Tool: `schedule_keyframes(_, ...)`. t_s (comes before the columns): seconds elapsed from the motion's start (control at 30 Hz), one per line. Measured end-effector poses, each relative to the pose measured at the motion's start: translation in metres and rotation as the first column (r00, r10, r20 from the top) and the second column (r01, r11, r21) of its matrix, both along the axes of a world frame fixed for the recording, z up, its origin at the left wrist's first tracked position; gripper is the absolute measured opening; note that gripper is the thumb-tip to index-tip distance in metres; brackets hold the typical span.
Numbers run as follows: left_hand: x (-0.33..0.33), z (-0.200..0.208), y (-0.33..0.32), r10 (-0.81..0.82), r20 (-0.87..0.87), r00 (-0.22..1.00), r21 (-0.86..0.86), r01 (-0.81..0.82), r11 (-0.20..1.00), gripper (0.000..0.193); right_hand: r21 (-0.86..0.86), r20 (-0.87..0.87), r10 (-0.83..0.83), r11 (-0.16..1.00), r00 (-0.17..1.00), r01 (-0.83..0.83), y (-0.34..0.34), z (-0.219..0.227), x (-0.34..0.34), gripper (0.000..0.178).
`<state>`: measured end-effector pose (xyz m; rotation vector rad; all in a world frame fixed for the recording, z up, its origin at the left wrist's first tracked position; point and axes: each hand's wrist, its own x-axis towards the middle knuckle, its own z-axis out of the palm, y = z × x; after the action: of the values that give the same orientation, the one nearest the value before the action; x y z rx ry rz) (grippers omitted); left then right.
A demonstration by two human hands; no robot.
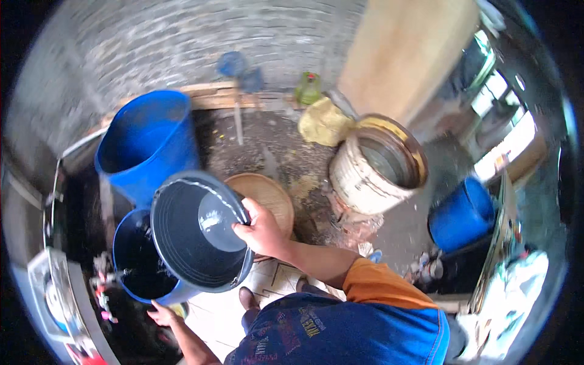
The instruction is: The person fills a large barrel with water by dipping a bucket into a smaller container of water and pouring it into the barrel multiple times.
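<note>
My right hand (263, 228) grips the rim of a dark grey plastic basin (182, 249), thumb inside the rim. The basin is tilted to the left above a smaller blue barrel (125, 252), part of which it hides. A pale shine shows on the basin's bottom, and bright streaks like water show in the barrel's dark mouth. Beside the barrel's near rim is my left hand (164, 314), its fingers apart and no object seen in it. I cannot tell whether it touches the rim.
A large blue drum (143, 140) stands behind the smaller barrel. A round woven tray (267, 194) lies beyond my right hand. Farther right are a whitish drum (365, 176) with liquid inside, a yellowish sack (325, 121) and another blue barrel (462, 216). A green jug (309, 89) stands by the brick wall.
</note>
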<state>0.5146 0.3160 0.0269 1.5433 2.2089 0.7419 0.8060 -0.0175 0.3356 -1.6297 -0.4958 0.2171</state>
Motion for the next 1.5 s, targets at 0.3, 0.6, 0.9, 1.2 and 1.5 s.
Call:
schedule_keyframes(0.3,0.055,-0.029,0.032,0.038,0.469,0.883,-0.216,0.073,0.974,0.079,-0.15,0.066,0.234,0.963,0.97,-0.222,0.198,-0.04,-0.017,0.012)
schedule_keyframes(0.6,0.072,0.004,0.031,0.319,0.239,0.917,-0.188,-0.279,0.942,0.046,-0.476,0.267,0.394,0.847,0.88,-0.235,0.325,-0.112,-0.041,0.017)
schedule_keyframes(0.9,0.078,-0.006,0.031,0.244,0.222,0.944,-0.04,-0.242,0.97,0.048,-0.773,0.236,0.492,0.617,0.838,-0.145,0.387,-0.243,-0.036,0.028)
schedule_keyframes(1.2,0.075,-0.001,0.033,0.202,0.259,0.944,-0.034,-0.2,0.979,0.05,-0.935,0.155,0.524,0.352,0.838,-0.047,0.392,-0.307,-0.029,0.032)
schedule_keyframes(1.5,0.075,-0.002,0.033,0.161,0.23,0.96,-0.032,-0.158,0.987,0.048,-0.916,0.011,0.445,0.363,0.895,-0.17,0.387,-0.37,-0.075,0.034)
